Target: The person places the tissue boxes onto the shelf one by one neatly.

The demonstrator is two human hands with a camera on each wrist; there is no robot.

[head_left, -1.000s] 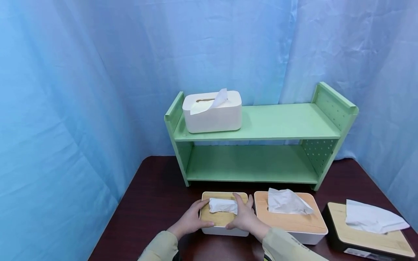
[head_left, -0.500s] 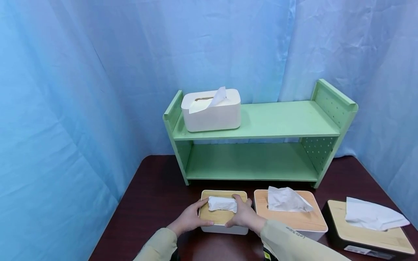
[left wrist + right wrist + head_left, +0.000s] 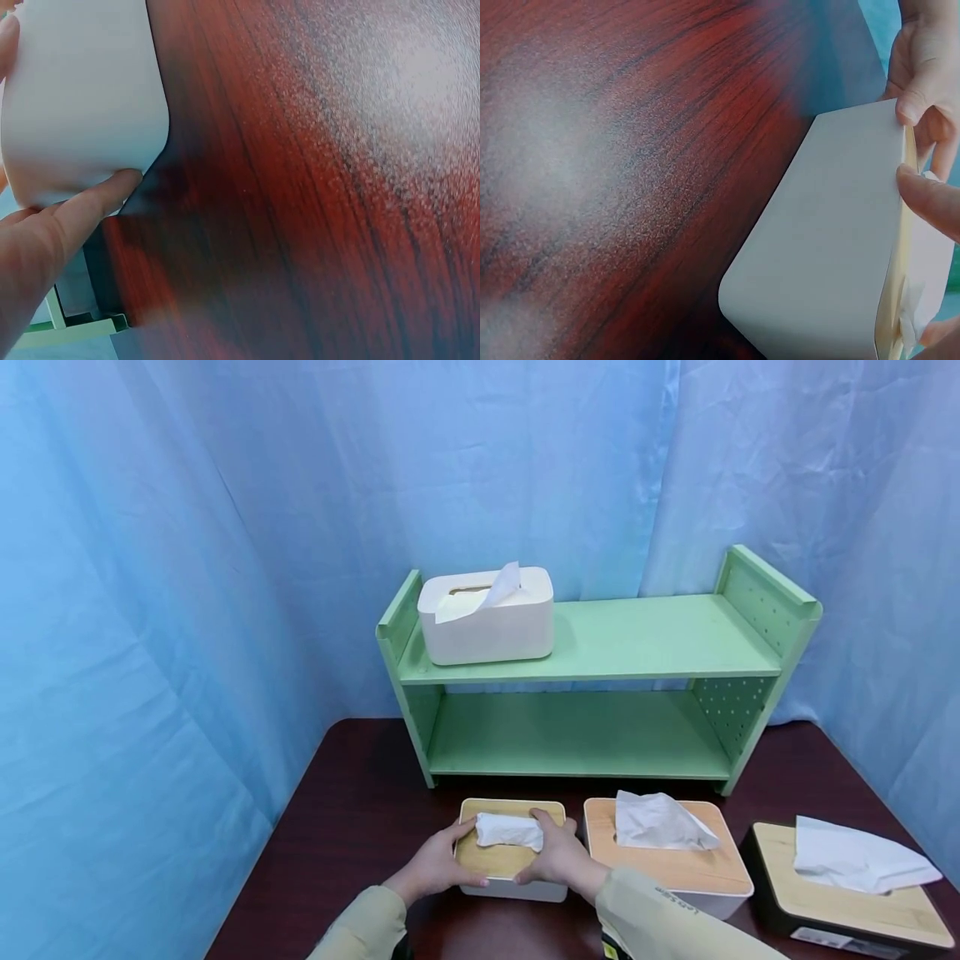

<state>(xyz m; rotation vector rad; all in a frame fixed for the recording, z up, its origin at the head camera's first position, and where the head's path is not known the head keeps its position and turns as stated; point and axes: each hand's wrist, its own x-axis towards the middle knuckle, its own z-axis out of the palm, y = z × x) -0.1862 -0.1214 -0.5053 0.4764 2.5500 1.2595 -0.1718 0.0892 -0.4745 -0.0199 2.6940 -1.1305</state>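
Before the left half of the green two-tier shelf [image 3: 637,627], the left hand [image 3: 435,864] gripped the left end of a tissue box [image 3: 513,890] that appeared to rest on the desk [image 3: 330,835], white and round-cornered under a pale wood-look lid [image 3: 495,862] with a white tissue [image 3: 508,831] lying across it; the right hand [image 3: 561,857] gripped its right end. The step in hand seemed to be securing this hold, and any move would call for even pressure from both sides.

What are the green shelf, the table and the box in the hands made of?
Green shelf: maybe painted metal; smooth, even colour, small holes.
Table: wood or wood-look coating; dark streaks, glossy shine.
Box: likely matte plastic; smooth white side, rounded corners.
Lid: maybe matte wood; tan colour.
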